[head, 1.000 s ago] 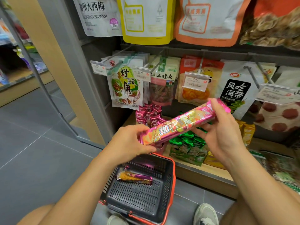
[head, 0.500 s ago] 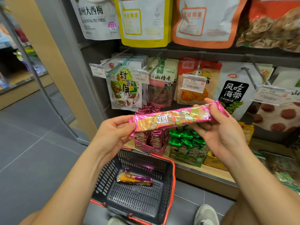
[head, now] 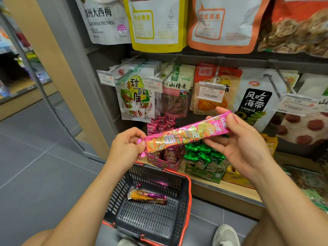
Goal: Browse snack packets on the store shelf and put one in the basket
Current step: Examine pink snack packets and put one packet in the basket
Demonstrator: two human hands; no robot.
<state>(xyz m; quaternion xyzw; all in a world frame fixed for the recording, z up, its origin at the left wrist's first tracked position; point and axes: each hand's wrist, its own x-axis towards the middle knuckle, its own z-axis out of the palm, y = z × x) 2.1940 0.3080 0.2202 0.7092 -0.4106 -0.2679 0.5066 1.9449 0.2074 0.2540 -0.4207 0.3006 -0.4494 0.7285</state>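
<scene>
Both our forearms reach forward from the lower edge of view, bare. Left hand (head: 126, 148): fingers curled, thumb and forefinger pinching the lower end of the pink packet (head: 186, 136). Right hand (head: 243, 146): palm toward us, thumb over the raised end, fingers underneath.

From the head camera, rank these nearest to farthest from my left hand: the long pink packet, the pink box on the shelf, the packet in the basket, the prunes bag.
1. long pink packet, its end pinched by the left hand.
2. pink box, on the shelf just right of it.
3. packet in the basket, below.
4. prunes bag, top row, high up.
</scene>
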